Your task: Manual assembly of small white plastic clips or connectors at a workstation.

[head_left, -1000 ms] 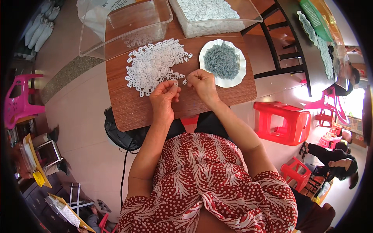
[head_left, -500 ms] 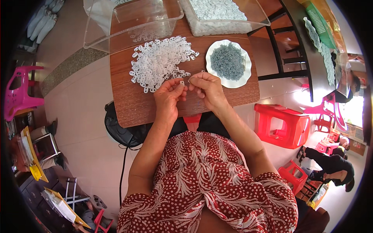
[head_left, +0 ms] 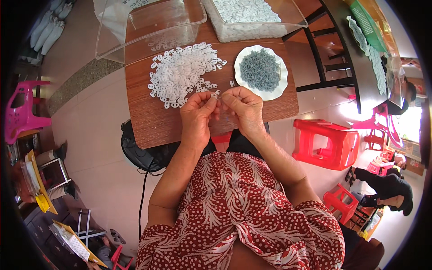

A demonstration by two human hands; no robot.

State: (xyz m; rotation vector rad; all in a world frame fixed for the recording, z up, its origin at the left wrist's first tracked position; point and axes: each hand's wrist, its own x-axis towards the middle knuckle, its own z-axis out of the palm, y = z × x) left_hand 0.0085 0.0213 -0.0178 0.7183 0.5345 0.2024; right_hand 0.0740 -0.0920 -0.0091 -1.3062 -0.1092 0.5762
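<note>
Over the brown wooden table (head_left: 155, 128) my two hands meet with their fingertips nearly touching. My left hand (head_left: 195, 120) pinches a small white plastic piece (head_left: 214, 95) between thumb and forefinger. My right hand (head_left: 247, 110) is closed in a pinch just to the right of it; whatever its fingertips hold is too small to make out. Beyond my left hand spreads a heap of small white plastic pieces (head_left: 180, 74) with holes in them. Beyond my right hand stands a white scalloped plate (head_left: 270, 95) filled with small grey-blue pieces (head_left: 260, 69). One loose white piece (head_left: 232, 83) lies beside the plate.
At the table's far side, a clear plastic bin (head_left: 108, 50) stands left of another clear bin (head_left: 252, 33) full of white pieces. A red stool (head_left: 344, 148) stands on the floor at right, a black bag (head_left: 139, 150) at left. Other people are farther off.
My right hand has closed in toward my left, so their fingertips are nearer each other. The loose white piece beside the plate now shows fully. The whole view has shifted slightly.
</note>
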